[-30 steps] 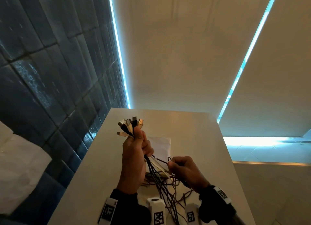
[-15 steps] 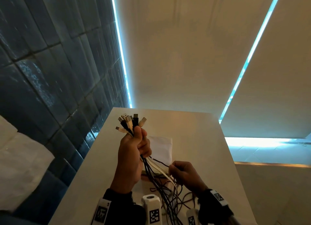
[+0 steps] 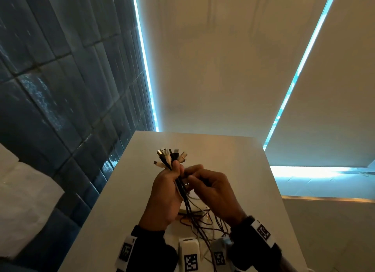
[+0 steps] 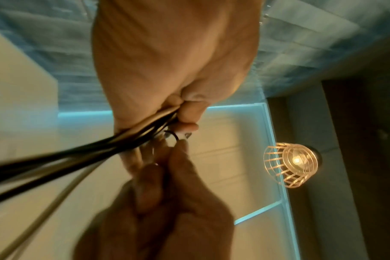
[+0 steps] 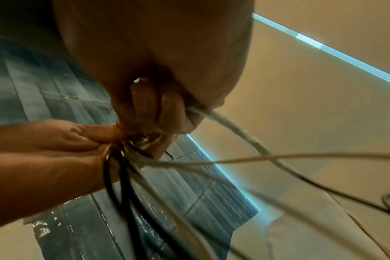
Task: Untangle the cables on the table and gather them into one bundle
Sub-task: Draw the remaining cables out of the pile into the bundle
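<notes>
My left hand [image 3: 172, 178] holds a bundle of black and white cables [image 3: 183, 192] upright above the white table [image 3: 233, 160]. The plug ends [image 3: 171, 157] fan out above its thumb. My right hand [image 3: 192, 175] is pressed against the left one, its fingers curled and pinching cables just below the plugs. The loose lengths [image 3: 199, 221] hang down to the table in a tangle. In the right wrist view my right hand [image 5: 165, 112] grips a white cable [image 5: 225, 121] beside the black cables [image 5: 122, 184]. In the left wrist view the cables [image 4: 78, 154] run out of my left hand [image 4: 180, 109].
A dark tiled wall [image 3: 60, 89] runs along the table's left side, with a white cushion [image 3: 20, 200] below it. Pale blinds with blue light strips [image 3: 294, 78] hang behind the table. A caged lamp [image 4: 292, 165] glows in the left wrist view.
My right hand has risen from the hanging cables lower down and now meets my left hand just under the plug ends. The left hand still holds the bundle.
</notes>
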